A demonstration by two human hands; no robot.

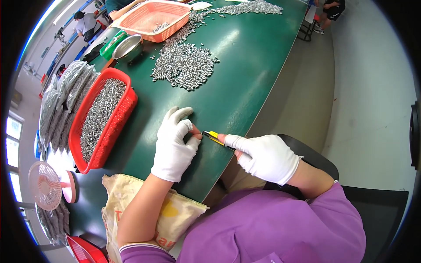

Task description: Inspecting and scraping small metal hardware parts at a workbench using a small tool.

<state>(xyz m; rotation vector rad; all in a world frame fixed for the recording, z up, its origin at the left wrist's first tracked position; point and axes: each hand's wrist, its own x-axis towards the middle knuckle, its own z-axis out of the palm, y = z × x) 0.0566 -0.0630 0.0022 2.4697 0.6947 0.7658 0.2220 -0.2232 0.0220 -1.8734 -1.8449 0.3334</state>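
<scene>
"So, the right hand?"
"Pinching the yellow-black tool, its long axis slanting up-left toward the left hand."
"And that one?"
"Thumb and forefinger close together at the tip; can't tell what they pinch."
"Beyond?"
"Metal parts, heaped ahead."

At the centre of the frame, the gloved right hand is gripping a slim yellow-and-black tool, whose tip is pointing toward the bare fingertips of the gloved left hand; whether those fingertips are pinching anything is too small to tell. A pile of small silvery metal parts is lying on the green bench at upper centre. At left, a red basket is holding more parts, while a pink fan is standing at lower left, near a printed cloth lying beneath the left forearm
</scene>
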